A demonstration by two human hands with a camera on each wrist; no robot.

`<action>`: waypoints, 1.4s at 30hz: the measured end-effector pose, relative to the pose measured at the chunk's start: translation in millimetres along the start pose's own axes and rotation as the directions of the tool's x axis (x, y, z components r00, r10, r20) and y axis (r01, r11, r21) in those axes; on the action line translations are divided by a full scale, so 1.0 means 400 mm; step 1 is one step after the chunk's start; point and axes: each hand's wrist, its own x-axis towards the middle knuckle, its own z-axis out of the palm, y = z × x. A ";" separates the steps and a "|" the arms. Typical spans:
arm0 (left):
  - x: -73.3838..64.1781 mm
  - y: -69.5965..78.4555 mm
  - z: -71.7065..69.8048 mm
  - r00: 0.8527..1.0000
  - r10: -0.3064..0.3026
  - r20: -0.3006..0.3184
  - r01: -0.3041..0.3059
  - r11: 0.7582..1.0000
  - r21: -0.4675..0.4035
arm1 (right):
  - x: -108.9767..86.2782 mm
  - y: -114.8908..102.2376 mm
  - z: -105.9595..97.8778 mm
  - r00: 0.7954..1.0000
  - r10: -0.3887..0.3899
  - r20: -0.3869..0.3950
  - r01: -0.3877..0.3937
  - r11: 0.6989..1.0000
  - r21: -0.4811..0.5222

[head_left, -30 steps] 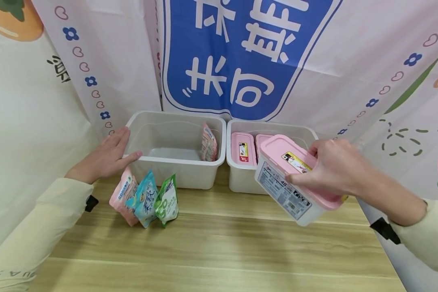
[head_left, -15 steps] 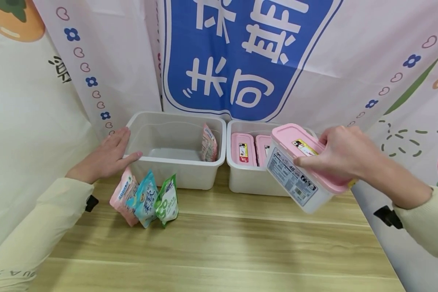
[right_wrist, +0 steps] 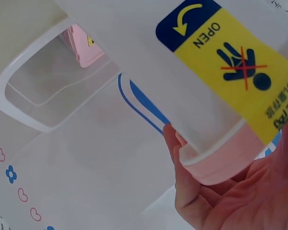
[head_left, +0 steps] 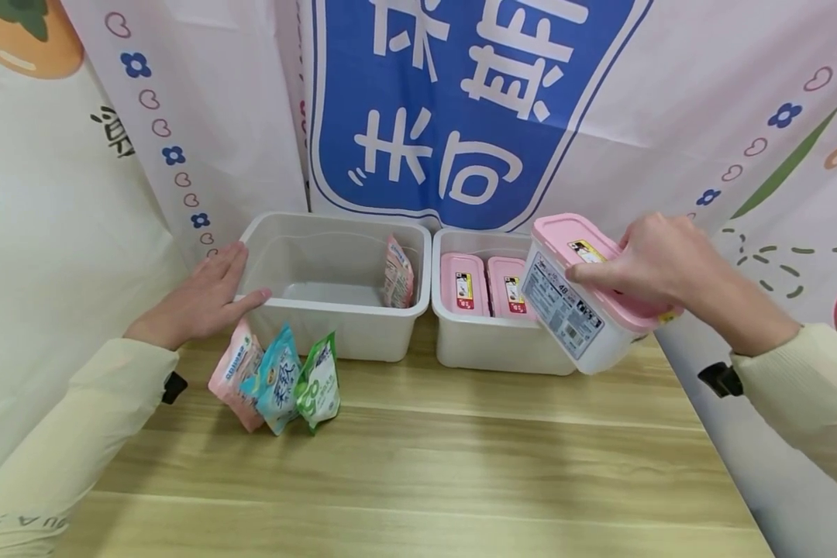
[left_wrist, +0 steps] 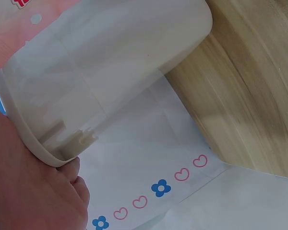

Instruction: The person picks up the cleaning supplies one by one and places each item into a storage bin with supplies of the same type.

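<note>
Your right hand [head_left: 659, 267] and the white plastic rectangular tub with pink lid [head_left: 561, 302] have shifted toward 1 o'clock since a second ago, uncovering more of the second lidded tub in the bin. Your right fingers and thumb grasp the tub across its lid; it's tilted, at the 3 o'clock end of the right pale-grey plastic bin [head_left: 495, 345]. Hard to tell from here if it touches the rim. Inside that bin: a pink-lidded tub [head_left: 463, 291] at 9 o'clock, another pink-lidded one [head_left: 509, 291] just beside it at 3 o'clock. Your left hand [head_left: 205, 298], fingers extended, rests at the 9 o'clock end of the left pale-grey plastic bin [head_left: 335, 329]. In there, a pink packet [head_left: 397, 275] leans at 3 o'clock. At that bin's 7 o'clock, on the wood-grain table [head_left: 460, 480]: pink pouch [head_left: 233, 372], blue pouch [head_left: 279, 384], green-and-white pouch [head_left: 321, 387].
</note>
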 end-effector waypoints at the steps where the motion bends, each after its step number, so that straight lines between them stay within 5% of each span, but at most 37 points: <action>1: 0.000 -0.001 0.001 1.000 0.000 0.001 0.000 1.000 0.000 | 0.005 0.003 -0.002 1.000 0.003 0.002 -0.004 1.000 0.007; 26: 0.000 -0.003 0.001 1.000 -0.001 0.001 0.001 1.000 0.003 | 0.120 0.075 -0.011 0.989 0.121 -0.090 -0.118 0.992 0.038; 42: -0.004 -0.001 0.001 1.000 -0.001 -0.008 0.001 1.000 0.002 | 0.184 0.099 0.027 0.981 0.162 -0.110 -0.155 0.985 0.073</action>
